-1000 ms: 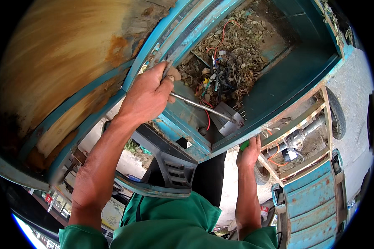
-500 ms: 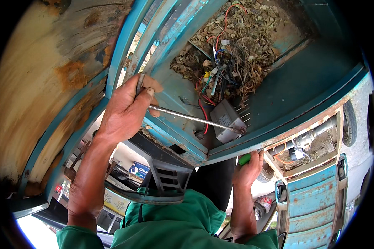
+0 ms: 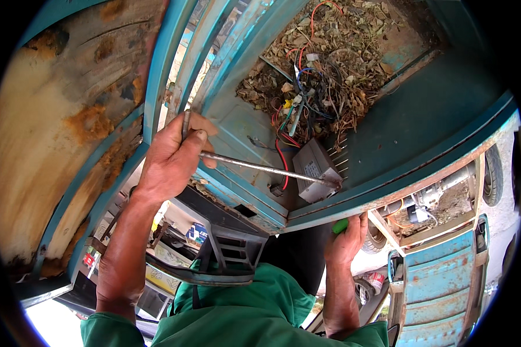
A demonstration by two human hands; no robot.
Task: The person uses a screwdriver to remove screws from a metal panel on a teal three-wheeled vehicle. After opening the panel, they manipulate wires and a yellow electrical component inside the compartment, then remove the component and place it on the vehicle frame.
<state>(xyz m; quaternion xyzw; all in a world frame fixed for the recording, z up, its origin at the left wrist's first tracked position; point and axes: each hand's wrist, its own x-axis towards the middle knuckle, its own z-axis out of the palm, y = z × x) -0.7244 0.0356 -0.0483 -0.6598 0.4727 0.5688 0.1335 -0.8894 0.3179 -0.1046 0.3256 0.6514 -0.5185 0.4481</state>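
Referenced places to grey metal box (image 3: 317, 169). Found 1 thin metal rod (image 3: 260, 166) clamped in left hand (image 3: 169, 159), left of box. Runs across to box's right end; cannot tell whether touching. Found 1 green object (image 3: 340, 226) gripped in right hand (image 3: 347, 242), near side of box. Noted tangled wires (image 3: 314, 105) and dry leaves (image 3: 356, 49) beyond box.

Shiny metal rod (image 3: 263, 167), matt cloth shirt (image 3: 231, 324)
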